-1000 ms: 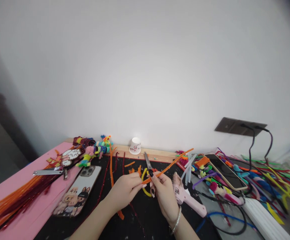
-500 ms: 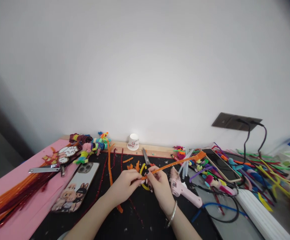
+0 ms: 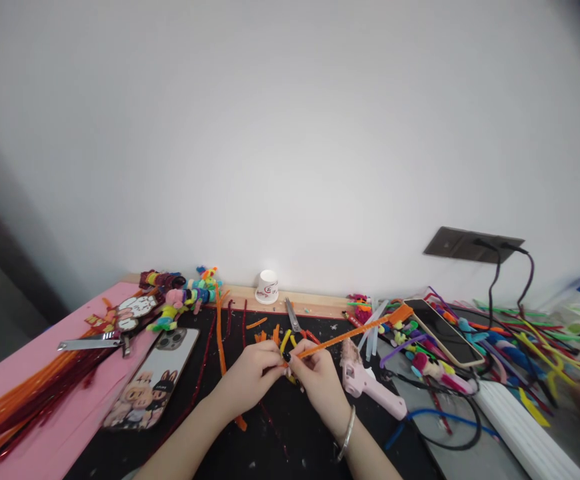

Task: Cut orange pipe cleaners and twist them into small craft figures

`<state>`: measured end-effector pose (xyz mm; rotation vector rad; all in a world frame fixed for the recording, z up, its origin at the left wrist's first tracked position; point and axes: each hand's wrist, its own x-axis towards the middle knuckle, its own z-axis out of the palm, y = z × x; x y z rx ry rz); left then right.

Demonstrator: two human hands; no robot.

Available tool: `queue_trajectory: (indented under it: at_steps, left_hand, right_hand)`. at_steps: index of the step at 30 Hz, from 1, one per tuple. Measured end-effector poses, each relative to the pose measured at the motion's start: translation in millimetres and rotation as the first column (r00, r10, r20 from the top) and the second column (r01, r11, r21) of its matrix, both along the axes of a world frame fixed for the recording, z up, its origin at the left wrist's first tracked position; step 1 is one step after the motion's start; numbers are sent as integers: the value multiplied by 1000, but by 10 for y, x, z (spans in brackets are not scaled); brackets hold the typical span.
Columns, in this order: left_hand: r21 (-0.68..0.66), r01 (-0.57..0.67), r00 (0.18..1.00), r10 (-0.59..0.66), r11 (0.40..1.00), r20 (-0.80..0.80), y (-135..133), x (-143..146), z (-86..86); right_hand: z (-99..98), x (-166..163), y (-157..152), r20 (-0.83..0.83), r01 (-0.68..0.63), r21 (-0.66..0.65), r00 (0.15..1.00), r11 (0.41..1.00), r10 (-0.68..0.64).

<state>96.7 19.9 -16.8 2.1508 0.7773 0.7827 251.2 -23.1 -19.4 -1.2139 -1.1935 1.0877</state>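
1. In the lower middle of the frame, the left hand (image 3: 256, 373) had its fingers drawn narrow, pinching the lower end of an orange pipe cleaner (image 3: 345, 337).
2. Just beside it, the right hand (image 3: 317, 377) gripped the same pipe cleaner between thumb and fingers, close to the left fingertips; a bracelet (image 3: 349, 433) circled that wrist.
3. The pipe cleaner slanted from the hands toward the right of the frame; whether its far end touched anything there could not be told.
4. Above the hands lay scissors (image 3: 293, 315), with a paper cup (image 3: 267, 287) upside down near them, by the wall.
5. A pink glue gun (image 3: 373, 387) lay just right of the right hand, on a black mat (image 3: 290, 460).
6. At lower left, a phone (image 3: 155, 380) lay back up, beside a pink sheet (image 3: 90, 427) bearing a bundle of orange and dark red pipe cleaners (image 3: 35, 393).
7. At right, another phone (image 3: 445, 332) lay screen up, above a white power strip (image 3: 530, 433).
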Motion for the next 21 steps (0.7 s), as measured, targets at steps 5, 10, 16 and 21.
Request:
queue_trajectory:
  at_steps: [5,10,16,21]
  left_hand:
    - [-83,-75,994,81,994,75,19,17,25]
    - [-276,-153,952,217,949,217,68,6,13]
    - [-549,-92,878,328,830,348,91,24,-66]
    - [-621,-38,864,338,783,373,65,44,-39]
  right_hand:
    - [-28,25,25,-46,155,19,987,988,-154]
    - [-59,38,28,-130,151,6,980,988,-149]
    - [-34,11,8,-78,126,-11,989,992,-127]
    - [6,-9,6,-52,125,-30,991,992,-126]
